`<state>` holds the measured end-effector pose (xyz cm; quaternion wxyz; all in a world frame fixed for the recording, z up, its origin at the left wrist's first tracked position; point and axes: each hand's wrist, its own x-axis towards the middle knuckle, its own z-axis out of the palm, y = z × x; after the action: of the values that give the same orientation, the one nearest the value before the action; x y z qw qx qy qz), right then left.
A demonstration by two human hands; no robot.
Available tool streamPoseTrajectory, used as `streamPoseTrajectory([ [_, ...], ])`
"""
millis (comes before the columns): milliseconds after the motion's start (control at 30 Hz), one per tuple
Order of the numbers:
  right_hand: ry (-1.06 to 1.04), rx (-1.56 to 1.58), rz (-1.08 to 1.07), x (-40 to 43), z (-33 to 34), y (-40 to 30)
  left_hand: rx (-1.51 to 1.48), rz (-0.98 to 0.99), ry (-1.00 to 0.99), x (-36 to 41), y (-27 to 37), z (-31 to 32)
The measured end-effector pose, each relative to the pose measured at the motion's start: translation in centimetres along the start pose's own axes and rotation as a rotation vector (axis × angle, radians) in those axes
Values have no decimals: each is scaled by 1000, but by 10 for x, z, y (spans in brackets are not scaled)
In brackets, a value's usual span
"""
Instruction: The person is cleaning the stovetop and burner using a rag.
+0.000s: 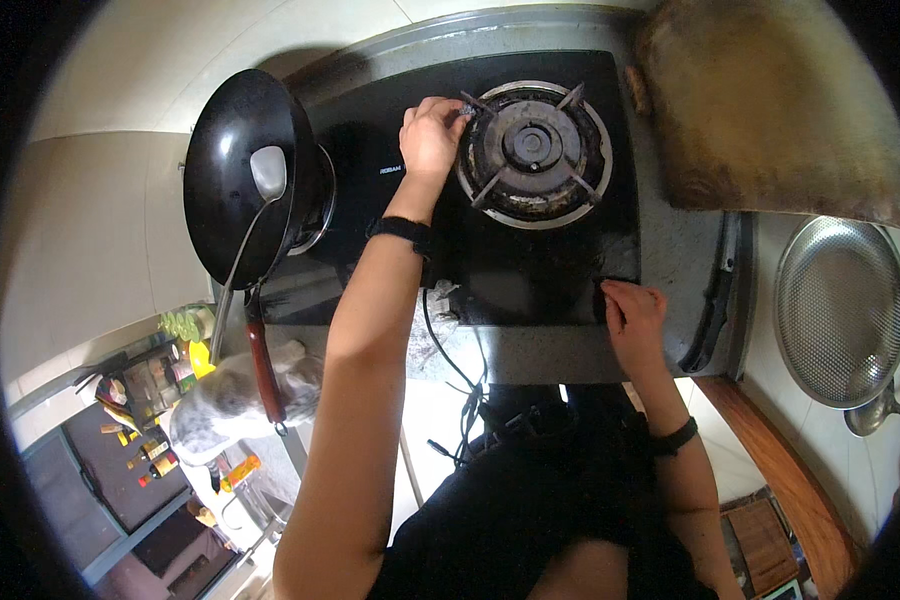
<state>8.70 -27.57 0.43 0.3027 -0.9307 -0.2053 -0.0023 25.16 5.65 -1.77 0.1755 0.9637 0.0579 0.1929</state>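
Note:
My left hand (431, 135) reaches over the black glass gas hob (525, 277), its fingertips closed on a small crumpled scrubber (466, 110) at the left rim of the right burner (534, 146). A metal pan support stands on that burner. My right hand (636, 319) rests by the hob's front right corner, fingers bent over something dark that I cannot make out. Left of my left hand, a black wok (232, 180) with a wooden handle sits tilted on the left burner, a metal spatula (268, 171) lying in it.
A large wooden chopping board (772, 112) stands at the back right. A perforated metal strainer (842, 311) hangs on the right. A cat (232, 397) is near the wok's handle (265, 371), with bottles (161, 465) beyond. Cables (469, 412) dangle before me.

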Motion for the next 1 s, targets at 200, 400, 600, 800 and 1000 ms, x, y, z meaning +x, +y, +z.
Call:
streamPoseTrajectory([
  [200, 8, -12, -22, 0, 4, 5, -87, 115, -7, 4, -5, 2],
  [400, -13, 14, 9, 10, -7, -5, 39, 353, -42, -4, -3, -6],
  [600, 0, 24, 7, 14, -11, -6, -31, 286, -1, 5, -6, -2],
  [800, 17, -8, -13, 13, -10, 3, -5, 339, -167, 7, -7, -14],
  [1000, 25, 15, -12, 12, -8, -2, -93, 227, -150, 11, -6, -15],
])
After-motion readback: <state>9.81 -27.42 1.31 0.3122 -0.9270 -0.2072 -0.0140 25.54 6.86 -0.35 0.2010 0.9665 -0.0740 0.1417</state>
